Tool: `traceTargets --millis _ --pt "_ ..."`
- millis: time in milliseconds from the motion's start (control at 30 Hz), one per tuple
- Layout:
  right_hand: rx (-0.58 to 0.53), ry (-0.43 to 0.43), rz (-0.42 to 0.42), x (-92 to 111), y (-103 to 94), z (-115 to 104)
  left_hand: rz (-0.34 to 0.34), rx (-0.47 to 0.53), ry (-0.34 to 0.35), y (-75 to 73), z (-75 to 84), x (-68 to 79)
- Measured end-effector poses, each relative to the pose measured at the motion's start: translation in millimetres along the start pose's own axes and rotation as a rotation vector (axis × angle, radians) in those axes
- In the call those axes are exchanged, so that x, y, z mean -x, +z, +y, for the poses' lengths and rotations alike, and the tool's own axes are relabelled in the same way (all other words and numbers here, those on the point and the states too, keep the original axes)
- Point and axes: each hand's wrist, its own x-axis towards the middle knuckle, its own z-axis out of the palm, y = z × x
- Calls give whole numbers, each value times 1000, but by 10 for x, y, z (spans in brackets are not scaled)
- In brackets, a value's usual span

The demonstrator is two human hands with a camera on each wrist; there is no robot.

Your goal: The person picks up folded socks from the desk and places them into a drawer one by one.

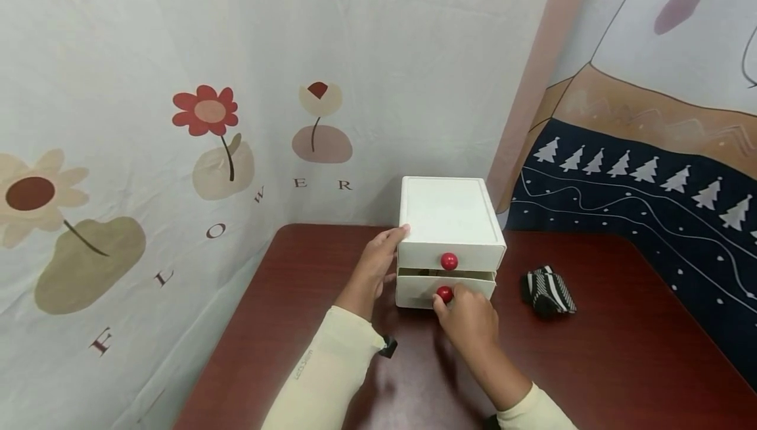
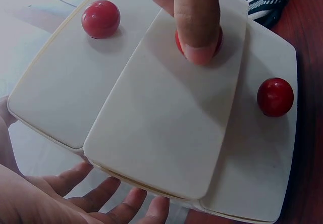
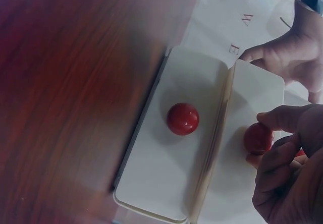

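Observation:
A small white drawer cabinet (image 1: 446, 213) with red knobs stands on the table. Its middle drawer (image 2: 161, 108) is pulled partly out, between the top drawer (image 2: 65, 93) and the bottom drawer (image 3: 156, 168), both closed. My right hand (image 1: 470, 321) pinches the middle drawer's red knob (image 3: 258, 138) between thumb and finger. Against the cabinet's left side rests my left hand (image 1: 378, 262), its fingers spread along the wall and its thumb at the top front corner. Most of the drawer's inside is hidden; a narrow gap shows above its front in the head view.
A black-and-white striped cloth bundle (image 1: 550, 290) lies right of the cabinet on the dark red wooden table (image 1: 284, 298). Behind the table hangs a pale flower-printed sheet (image 1: 384, 75), with a dark tree-printed sheet (image 1: 627, 200) on the right.

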Motion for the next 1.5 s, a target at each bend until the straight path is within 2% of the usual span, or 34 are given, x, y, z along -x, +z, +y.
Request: traceTargets --millis 800,1133,1500 --pt "-26 11 -16 -163 108 59 -8 1 -6 -11 30 4" --pt "-29 6 15 -180 117 58 -11 -4 -4 -17 30 18" --pt "-30 5 12 -134 131 129 -11 -10 -3 -3 24 11"
